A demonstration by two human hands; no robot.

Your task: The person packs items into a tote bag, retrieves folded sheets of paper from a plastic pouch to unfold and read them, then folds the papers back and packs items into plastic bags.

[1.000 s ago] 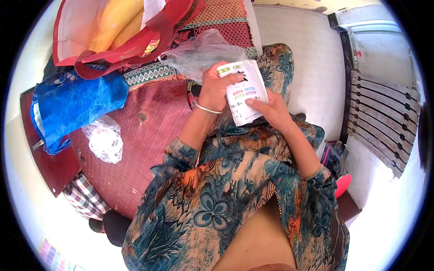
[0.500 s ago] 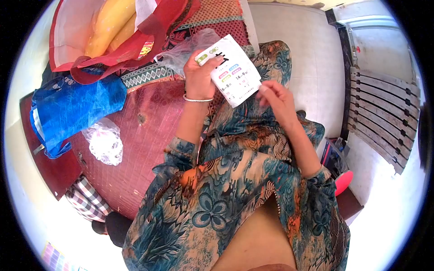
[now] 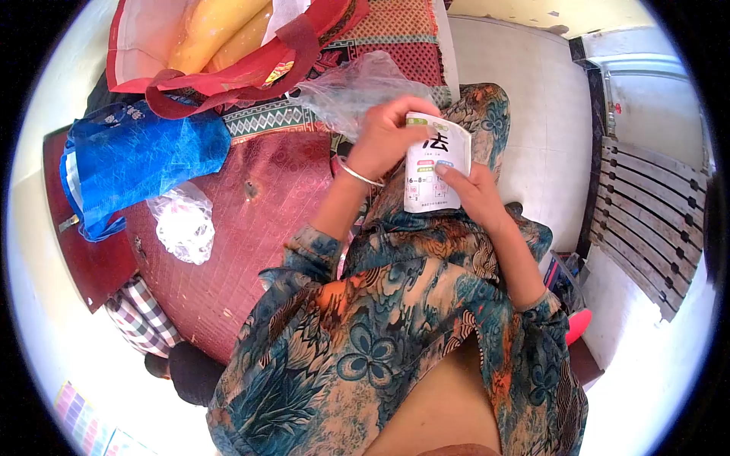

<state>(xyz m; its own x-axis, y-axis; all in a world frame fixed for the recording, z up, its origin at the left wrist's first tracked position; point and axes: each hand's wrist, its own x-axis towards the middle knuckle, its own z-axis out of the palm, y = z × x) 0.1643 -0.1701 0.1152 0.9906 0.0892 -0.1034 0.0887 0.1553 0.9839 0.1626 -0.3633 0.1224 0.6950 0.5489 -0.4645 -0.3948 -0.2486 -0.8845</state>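
Observation:
A small white booklet (image 3: 432, 182) with a large black character, coloured labels and printed subtractions is held upright above my lap. My left hand (image 3: 386, 138), with a pale bangle on its wrist, grips the booklet's upper left side, thumb across the front. On the lower right side, my right hand (image 3: 477, 196) pinches it with the thumb on the cover. The fingers behind the booklet are hidden. Just beyond my left hand lies a clear plastic bag (image 3: 353, 91) on the patterned cloth.
A red bag (image 3: 133, 53) with yellow contents stands at the upper left. Below it lie a blue bag (image 3: 144, 167) and a clear bag of white items (image 3: 185, 228) on the dark red surface (image 3: 266, 228). A slatted wooden rack (image 3: 646, 220) is at the right.
The booklet has turned from tilted to nearly upright and shifted right and down. My right hand, at its lower corner half a second ago, now has its thumb on the cover. The view has shifted slightly.

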